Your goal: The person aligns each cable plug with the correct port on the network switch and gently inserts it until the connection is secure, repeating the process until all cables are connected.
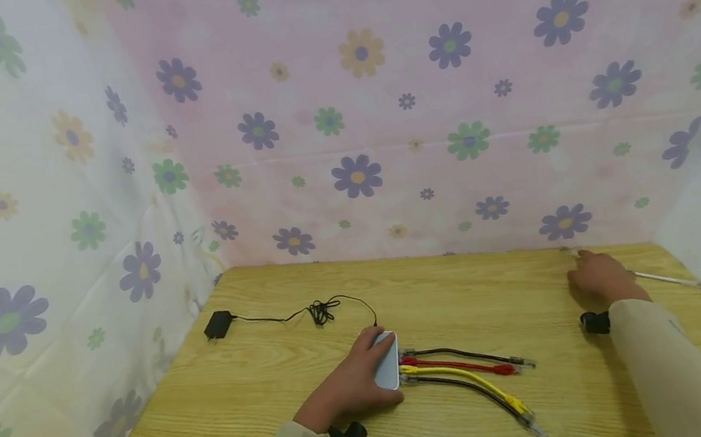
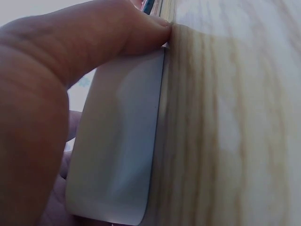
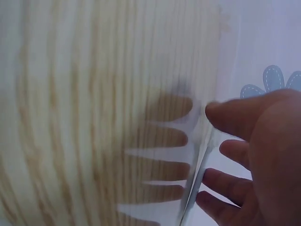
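Note:
My left hand grips a small white network switch, thumb on the near side and fingers over the far side. In the left wrist view its smooth casing shows close to the tabletop. Several short network cables run from its right side: a red one, a yellow one and black ones above and below them. At the back right, my right hand is over a white cable. The right wrist view shows spread fingertips right at that cable, without a plain pinch.
A black power adapter lies at the left of the wooden table. Its thin cord, bundled midway, leads to the switch's far side. Flowered cloth hangs along the back and both sides of the table.

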A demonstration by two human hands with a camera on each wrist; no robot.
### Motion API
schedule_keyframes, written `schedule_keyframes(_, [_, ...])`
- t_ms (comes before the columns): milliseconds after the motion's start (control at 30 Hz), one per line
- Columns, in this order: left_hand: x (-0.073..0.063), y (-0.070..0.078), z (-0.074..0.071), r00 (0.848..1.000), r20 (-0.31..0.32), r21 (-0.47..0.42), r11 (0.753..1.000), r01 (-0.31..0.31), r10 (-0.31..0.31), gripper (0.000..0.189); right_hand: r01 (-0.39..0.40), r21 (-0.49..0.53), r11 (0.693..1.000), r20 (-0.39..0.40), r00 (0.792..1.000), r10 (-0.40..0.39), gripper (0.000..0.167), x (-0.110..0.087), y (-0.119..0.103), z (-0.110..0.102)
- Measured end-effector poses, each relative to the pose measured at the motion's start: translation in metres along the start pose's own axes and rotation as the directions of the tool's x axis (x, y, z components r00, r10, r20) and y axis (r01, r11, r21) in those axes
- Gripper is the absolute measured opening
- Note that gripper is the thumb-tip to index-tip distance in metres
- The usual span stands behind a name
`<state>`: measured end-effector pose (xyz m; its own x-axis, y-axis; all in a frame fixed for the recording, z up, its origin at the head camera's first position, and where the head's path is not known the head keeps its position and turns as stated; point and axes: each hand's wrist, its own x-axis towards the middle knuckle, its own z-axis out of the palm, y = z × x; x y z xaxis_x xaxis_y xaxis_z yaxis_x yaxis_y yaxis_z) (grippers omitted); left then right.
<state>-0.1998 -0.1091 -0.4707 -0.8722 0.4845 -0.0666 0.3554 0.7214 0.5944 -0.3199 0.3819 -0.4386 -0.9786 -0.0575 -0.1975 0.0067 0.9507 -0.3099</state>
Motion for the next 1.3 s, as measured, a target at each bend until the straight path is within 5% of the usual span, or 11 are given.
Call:
schedule_keyframes(233, [-0.001,0.002,-0.001,1.0,0.002,0.002,1.0,-0.007,0.007,0.096,-0.07,0.037,0.997,-0.004,0.998,0.071,0.063,-0.01,-0.004,-0.006])
schedule_keyframes(1300, [-0.002,0.003,-0.003,1.0,0.005,0.0,1.0,-0.027,0.027,0.095,0.071,0.04,0.997,-0.131,0.989,-0.065,0.032,-0.023,-0.028,0.023])
